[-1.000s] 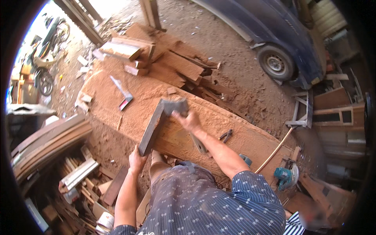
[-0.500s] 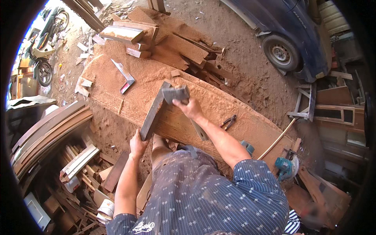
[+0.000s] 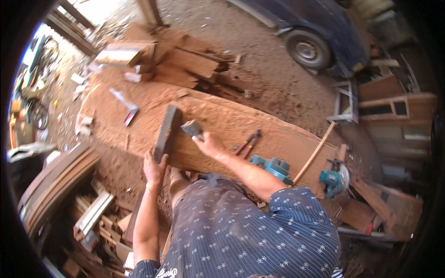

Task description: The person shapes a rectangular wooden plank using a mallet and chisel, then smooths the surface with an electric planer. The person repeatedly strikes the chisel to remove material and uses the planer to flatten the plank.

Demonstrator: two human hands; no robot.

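Note:
My left hand (image 3: pixel 155 169) grips the near end of a long, dark grey length of wood (image 3: pixel 167 127) lying angled across the sawdust-covered bench (image 3: pixel 282 134). My right hand (image 3: pixel 208 146) is closed round a grey block-like object (image 3: pixel 190 127) with a tan face, just right of the wood and apart from it. Right of this hand lie long-handled pincers (image 3: pixel 245 143) and a teal power tool (image 3: pixel 273 167), partly behind my forearm. A metal square (image 3: pixel 123 102) lies on the bench's left part.
Stacked boards (image 3: pixel 190 67) lie beyond the bench. A circular saw (image 3: pixel 333 183) and a long stick (image 3: pixel 315 150) are at its right. Offcuts (image 3: pixel 92 213) fill the lower left. A dark blue vehicle (image 3: pixel 343 41) and motorbike (image 3: pixel 39 111) stand beyond.
The grey block has come away from the wood's far end, moving down and left with my right hand. My view has shifted, and more of the teal tool and pincers shows.

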